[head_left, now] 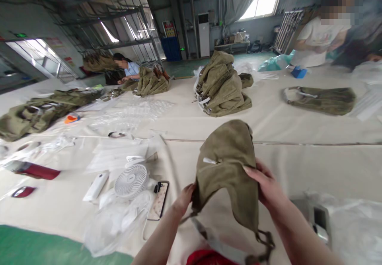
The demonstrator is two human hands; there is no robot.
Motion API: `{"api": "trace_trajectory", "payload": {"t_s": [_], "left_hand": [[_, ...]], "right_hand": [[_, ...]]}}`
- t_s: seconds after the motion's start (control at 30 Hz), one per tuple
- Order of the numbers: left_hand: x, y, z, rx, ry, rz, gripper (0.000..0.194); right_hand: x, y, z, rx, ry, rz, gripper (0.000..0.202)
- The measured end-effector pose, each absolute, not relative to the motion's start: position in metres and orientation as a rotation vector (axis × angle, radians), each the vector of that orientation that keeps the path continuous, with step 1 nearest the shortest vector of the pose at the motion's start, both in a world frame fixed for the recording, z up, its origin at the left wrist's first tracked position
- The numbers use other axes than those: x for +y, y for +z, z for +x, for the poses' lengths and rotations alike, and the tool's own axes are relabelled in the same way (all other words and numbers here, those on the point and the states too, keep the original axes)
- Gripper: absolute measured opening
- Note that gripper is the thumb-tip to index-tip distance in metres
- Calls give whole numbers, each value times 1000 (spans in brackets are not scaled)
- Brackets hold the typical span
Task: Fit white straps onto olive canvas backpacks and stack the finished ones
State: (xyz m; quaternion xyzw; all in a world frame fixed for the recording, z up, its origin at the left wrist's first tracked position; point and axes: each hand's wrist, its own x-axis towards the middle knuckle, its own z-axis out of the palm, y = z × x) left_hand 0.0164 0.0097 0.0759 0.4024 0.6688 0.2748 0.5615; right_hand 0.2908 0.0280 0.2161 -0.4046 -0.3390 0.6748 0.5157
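Between my two hands hangs an olive-green canvas bag (pixel 228 153), lifted above the pale work table. A small white label shows on its upper part, and its lower edge curves inward. My left hand (pixel 185 199) grips the bag's left edge, its fingertips partly hidden behind the cloth. On the opposite edge, my right hand (pixel 267 181) has its thumb on the front and its fingers mostly behind. From the bag's lower right corner dangles a dark metal clasp (pixel 264 239). A blurred pale strap (pixel 221 247) hangs below, close to my body.
A white fan (pixel 131 180), a phone (pixel 158 200) and crumpled plastic lie left of my arms. Olive bags are heaped (pixel 222 88) across the table, and another lies flat (pixel 322 100) at the right. A grey device (pixel 319 221) sits right of my arm. Co-workers are at the far side.
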Motion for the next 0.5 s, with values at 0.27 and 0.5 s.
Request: {"api": "trace_trajectory", "payload": {"t_s": [0.27, 0.5], "left_hand": [[9, 51, 24, 1418, 696, 615, 82], [-4, 53, 1, 1546, 711, 698, 74]], "right_hand": [[71, 243, 246, -1393, 1377, -1091, 57], [62, 157, 285, -1152, 1520, -1256, 56]]}}
